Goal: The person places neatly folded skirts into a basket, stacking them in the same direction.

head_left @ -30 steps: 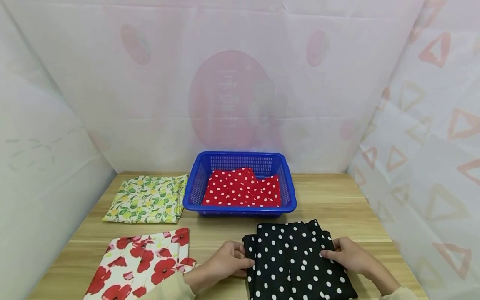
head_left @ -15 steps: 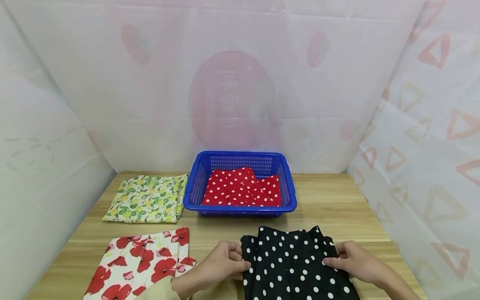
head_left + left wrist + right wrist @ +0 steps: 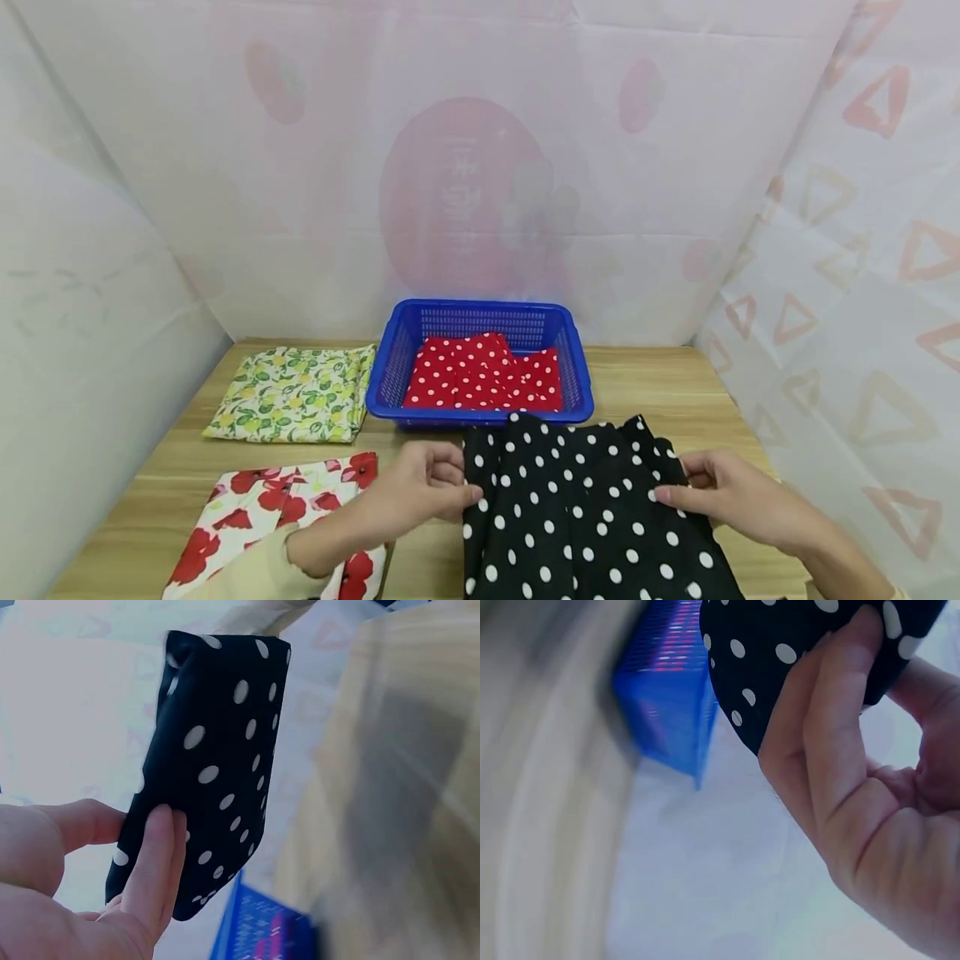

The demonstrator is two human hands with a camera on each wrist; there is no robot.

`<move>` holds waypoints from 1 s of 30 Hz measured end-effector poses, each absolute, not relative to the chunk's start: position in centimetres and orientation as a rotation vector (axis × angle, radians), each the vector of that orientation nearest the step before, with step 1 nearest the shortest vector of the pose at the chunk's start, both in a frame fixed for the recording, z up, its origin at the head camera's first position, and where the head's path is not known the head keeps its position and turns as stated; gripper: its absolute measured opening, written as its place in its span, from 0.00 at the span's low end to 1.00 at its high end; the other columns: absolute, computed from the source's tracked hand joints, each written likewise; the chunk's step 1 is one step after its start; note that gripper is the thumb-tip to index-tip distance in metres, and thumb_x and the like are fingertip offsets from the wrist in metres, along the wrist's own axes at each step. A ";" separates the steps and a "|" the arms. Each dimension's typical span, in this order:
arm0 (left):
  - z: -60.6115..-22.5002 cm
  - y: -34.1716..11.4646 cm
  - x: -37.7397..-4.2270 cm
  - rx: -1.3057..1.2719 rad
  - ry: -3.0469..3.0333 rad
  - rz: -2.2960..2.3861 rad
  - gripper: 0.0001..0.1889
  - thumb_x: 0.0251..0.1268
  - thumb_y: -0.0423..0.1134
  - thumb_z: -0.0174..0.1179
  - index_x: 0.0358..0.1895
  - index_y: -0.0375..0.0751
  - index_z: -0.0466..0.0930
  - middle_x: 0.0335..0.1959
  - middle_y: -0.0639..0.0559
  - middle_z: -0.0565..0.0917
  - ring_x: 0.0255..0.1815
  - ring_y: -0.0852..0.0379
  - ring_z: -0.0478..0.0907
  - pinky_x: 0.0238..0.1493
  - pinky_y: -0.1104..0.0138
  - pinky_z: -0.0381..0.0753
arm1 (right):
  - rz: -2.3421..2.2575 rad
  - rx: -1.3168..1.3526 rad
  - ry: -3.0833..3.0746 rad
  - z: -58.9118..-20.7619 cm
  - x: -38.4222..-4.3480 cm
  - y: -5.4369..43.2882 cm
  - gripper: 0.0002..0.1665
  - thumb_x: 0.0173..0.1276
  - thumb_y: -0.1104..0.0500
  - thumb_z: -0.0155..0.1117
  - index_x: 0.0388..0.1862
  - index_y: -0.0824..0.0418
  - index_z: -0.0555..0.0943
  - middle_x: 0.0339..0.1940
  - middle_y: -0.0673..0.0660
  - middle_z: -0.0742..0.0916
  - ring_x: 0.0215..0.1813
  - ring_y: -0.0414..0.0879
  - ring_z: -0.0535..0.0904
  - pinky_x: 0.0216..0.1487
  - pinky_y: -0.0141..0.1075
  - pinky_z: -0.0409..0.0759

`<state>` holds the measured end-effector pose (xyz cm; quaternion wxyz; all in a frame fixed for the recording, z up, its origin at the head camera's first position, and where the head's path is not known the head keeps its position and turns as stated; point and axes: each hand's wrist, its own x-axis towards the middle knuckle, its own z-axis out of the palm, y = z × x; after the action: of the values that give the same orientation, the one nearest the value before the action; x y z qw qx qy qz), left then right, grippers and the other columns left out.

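Note:
A folded black cloth with white polka dots [image 3: 577, 517] is held up off the table in front of the basket. My left hand [image 3: 423, 487] pinches its left edge, thumb on the near face and fingers behind. On the opposite edge my right hand [image 3: 738, 496] pinches it the same way. The left wrist view shows the folded black cloth [image 3: 217, 750] from its side, raised above the wood. In the right wrist view, fingers [image 3: 840, 712] press against the cloth's underside. The cloth hides part of the table and the basket's lower front edge.
Behind the cloth stands a blue plastic basket [image 3: 382, 392] with a folded red polka-dot cloth [image 3: 480, 375] inside. To its left lies a folded lemon-print cloth [image 3: 292, 396]. A poppy-print cloth [image 3: 255, 508] lies nearer, partly under the left forearm. Printed white sheets enclose the wooden table [image 3: 652, 383].
Both hands have lifted the black polka-dot cloth off the table, and it has come higher and closer to the camera. The basket and the other cloths stay in place.

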<state>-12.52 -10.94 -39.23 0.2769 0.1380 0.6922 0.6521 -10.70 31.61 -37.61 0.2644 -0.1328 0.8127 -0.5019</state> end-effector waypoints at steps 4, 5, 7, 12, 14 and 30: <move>-37.1 -12.2 -13.8 0.381 1.971 1.750 0.22 0.70 0.38 0.69 0.58 0.25 0.76 0.40 0.46 0.90 0.42 0.54 0.90 0.50 0.62 0.91 | -1.375 -0.367 2.248 -35.8 -12.0 30.5 0.18 0.81 0.54 0.62 0.50 0.71 0.82 0.39 0.59 0.93 0.39 0.48 0.91 0.40 0.42 0.91; -36.7 -12.5 -14.3 0.371 2.013 1.745 0.24 0.70 0.39 0.69 0.59 0.25 0.76 0.41 0.46 0.90 0.43 0.54 0.90 0.51 0.62 0.91 | -1.380 -0.356 2.268 -35.4 -12.4 30.2 0.18 0.81 0.54 0.63 0.48 0.71 0.82 0.38 0.58 0.93 0.38 0.48 0.91 0.41 0.43 0.91; -35.9 -13.1 -15.3 0.336 2.097 1.734 0.25 0.69 0.40 0.70 0.61 0.26 0.76 0.42 0.46 0.91 0.43 0.54 0.90 0.52 0.62 0.91 | -1.388 -0.348 2.314 -34.8 -13.3 29.6 0.18 0.80 0.53 0.64 0.46 0.70 0.82 0.36 0.57 0.93 0.37 0.47 0.91 0.41 0.43 0.91; -34.8 -14.6 -18.5 0.285 2.213 1.759 0.22 0.72 0.40 0.68 0.61 0.28 0.78 0.48 0.41 0.92 0.46 0.54 0.91 0.54 0.60 0.91 | -1.367 -0.284 2.428 -33.9 -16.1 27.9 0.19 0.77 0.48 0.67 0.35 0.62 0.79 0.30 0.48 0.88 0.36 0.43 0.87 0.48 0.42 0.90; -34.7 -15.1 -19.8 0.271 2.262 1.754 0.23 0.73 0.42 0.67 0.62 0.29 0.78 0.52 0.39 0.91 0.47 0.54 0.91 0.54 0.60 0.91 | -1.366 -0.267 2.461 -33.7 -17.4 27.2 0.20 0.76 0.47 0.69 0.30 0.59 0.76 0.25 0.45 0.83 0.33 0.41 0.82 0.50 0.42 0.88; -37.3 -17.6 -30.2 0.085 2.510 1.672 0.23 0.78 0.39 0.62 0.67 0.27 0.75 0.62 0.32 0.85 0.47 0.56 0.85 0.62 0.54 0.87 | -1.430 -0.114 2.521 -34.7 -27.3 21.5 0.23 0.76 0.48 0.69 0.28 0.55 0.69 0.23 0.45 0.70 0.28 0.41 0.70 0.53 0.42 0.85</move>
<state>-30.19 -17.56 -37.28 0.0622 0.0281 0.8302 0.5533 -27.34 21.48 -34.75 0.1203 -0.0390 0.8628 -0.4894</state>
